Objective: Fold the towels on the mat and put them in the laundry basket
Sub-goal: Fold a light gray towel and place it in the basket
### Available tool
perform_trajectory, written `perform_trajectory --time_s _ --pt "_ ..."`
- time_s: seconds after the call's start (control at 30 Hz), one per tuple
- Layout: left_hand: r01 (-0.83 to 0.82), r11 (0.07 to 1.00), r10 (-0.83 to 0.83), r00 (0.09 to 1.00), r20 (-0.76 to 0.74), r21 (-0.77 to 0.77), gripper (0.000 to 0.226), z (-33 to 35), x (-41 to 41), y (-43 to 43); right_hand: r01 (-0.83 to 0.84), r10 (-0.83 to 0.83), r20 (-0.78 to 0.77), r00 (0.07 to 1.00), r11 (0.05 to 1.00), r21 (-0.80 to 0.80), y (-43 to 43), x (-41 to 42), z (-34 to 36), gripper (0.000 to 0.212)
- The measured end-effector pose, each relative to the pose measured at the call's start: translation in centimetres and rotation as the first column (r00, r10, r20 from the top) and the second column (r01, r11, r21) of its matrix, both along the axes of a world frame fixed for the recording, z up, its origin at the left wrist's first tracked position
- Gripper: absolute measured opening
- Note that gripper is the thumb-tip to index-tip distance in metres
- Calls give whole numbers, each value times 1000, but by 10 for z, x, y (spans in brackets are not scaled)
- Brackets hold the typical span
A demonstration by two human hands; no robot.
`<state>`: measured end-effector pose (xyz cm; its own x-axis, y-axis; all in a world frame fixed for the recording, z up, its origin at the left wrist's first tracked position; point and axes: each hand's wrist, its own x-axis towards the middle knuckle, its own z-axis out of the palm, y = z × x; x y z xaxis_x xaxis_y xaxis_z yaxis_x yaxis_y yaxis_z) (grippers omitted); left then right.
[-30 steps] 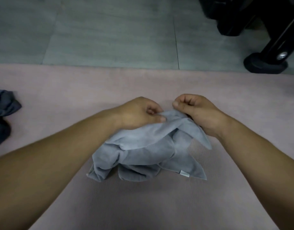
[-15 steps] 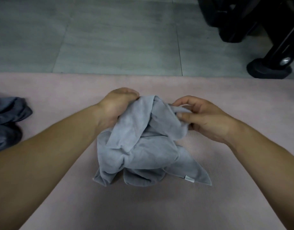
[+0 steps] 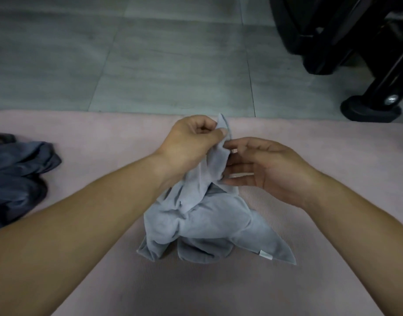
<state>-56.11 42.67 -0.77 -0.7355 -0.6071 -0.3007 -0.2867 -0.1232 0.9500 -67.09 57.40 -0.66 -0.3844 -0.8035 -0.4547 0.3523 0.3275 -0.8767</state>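
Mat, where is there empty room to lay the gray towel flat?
Bare mat lies right of the right hand, and a strip between the dark towels and the left hand. The middle is crowded by the bunched gray towel.

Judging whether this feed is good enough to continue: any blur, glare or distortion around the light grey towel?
Head view: even light, no strong glare; light grey towel, left hand, right hand slightly soft but readable; mild wide-angle stretch toward corners; dark towel at left edge murky.
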Motion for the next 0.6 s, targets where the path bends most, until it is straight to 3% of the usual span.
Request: perform_trajectory --time_s 0.1,0.17,0.27,0.4,0.53,0.6 --pt "94 991 -89 994 -64 91 1 10 8 -6 96 -99 -382 919 995 -28 -11 -5 10 9" --pt "143 986 -136 988 -74 91 6 18 14 -10 43 -72 -515 854 997 -66 -22 -11 19 21" --pt "181 978 -173 981 -83 107 11 28 23 -17 -161 118 -452 884 985 -57 -41 -8 31 20" --pt "124 989 -121 992 -33 84 9 42 37 -35 -144 88 -510 856 987 -72 -62 3 40 22" --pt "198 974 -176 968 178 -110 15 56 56 -52 -158 93 -582 808 986 -61 -78 20 42 24" --pt "145 967 -93 967 238 -209 14 59 67 -54 -171 94 -646 757 984 -57 -85 28 46 26"
